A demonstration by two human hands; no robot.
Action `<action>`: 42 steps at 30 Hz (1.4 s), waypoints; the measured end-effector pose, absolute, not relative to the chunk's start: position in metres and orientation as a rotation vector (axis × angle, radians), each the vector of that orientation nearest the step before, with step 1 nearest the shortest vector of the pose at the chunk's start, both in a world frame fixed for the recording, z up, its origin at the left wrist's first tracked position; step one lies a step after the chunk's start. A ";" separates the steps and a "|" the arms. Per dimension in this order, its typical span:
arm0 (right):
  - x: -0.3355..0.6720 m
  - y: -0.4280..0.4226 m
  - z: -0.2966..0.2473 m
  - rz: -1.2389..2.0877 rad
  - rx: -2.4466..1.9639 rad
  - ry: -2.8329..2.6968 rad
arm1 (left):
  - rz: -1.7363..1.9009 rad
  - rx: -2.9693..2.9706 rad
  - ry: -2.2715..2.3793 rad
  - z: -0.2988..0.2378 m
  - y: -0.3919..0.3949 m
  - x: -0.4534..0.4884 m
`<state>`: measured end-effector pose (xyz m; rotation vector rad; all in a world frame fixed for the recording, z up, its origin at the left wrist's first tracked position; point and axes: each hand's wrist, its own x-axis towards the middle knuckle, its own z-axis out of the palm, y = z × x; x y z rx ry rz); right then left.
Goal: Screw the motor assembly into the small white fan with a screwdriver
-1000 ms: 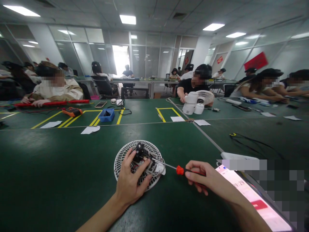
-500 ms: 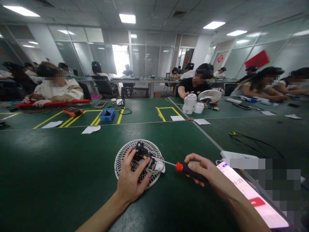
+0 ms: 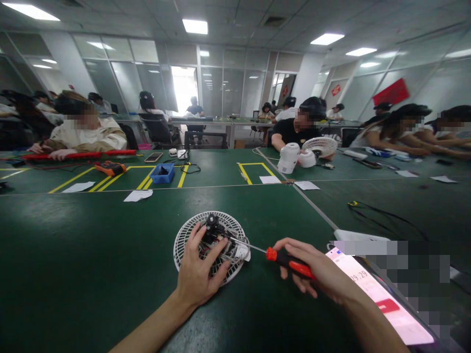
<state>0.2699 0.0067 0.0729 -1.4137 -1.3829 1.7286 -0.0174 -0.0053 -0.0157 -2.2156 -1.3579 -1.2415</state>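
Observation:
A round white fan grille [image 3: 181, 245] lies on the green table in front of me. On it sit a black motor assembly [image 3: 212, 223], loose wires and a small white part [image 3: 243, 252]. My left hand [image 3: 196, 267] bears down on the assembly, fingers spread around it and thumb near the grille's edge. In my right hand [image 3: 303, 262] is a screwdriver [image 3: 281, 258] with a red and black handle, held loosely between thumb and fingers. Its shaft points left, nearly level, into the assembly; the tip's contact is too small to make out.
A lit phone [image 3: 379, 294] lies beside my right forearm, near a white flat object [image 3: 362, 235] and a black cable [image 3: 386, 220]. Farther off are a blue bin [image 3: 162, 173], paper slips [image 3: 138, 195] and a white fan housing [image 3: 289, 158] near a co-worker.
The screwdriver handle has turned, so a red strip now shows on it. My right fingers have straightened and shifted along the handle. My left hand keeps its place.

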 end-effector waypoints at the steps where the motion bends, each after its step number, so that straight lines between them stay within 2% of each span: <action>1: 0.270 0.007 0.073 1.706 -1.408 -1.392 | -1.242 -2.217 -1.352 -0.016 -0.005 -0.017; 13: 0.278 0.013 0.068 1.455 -1.298 -1.441 | -1.250 -2.215 -1.358 -0.018 -0.005 -0.018; 22: 0.269 0.007 0.073 1.634 -1.440 -1.392 | -1.257 -2.226 -1.370 -0.017 -0.005 -0.017; 33: 0.281 0.014 0.072 1.323 -1.339 -1.523 | -1.261 -2.232 -1.365 -0.016 -0.005 -0.018; 39: 0.274 0.008 0.074 1.596 -1.418 -1.348 | -1.237 -2.224 -1.361 -0.015 -0.006 -0.017; 42: 0.272 0.007 0.075 1.605 -1.458 -1.361 | -1.236 -2.225 -1.356 -0.015 -0.006 -0.017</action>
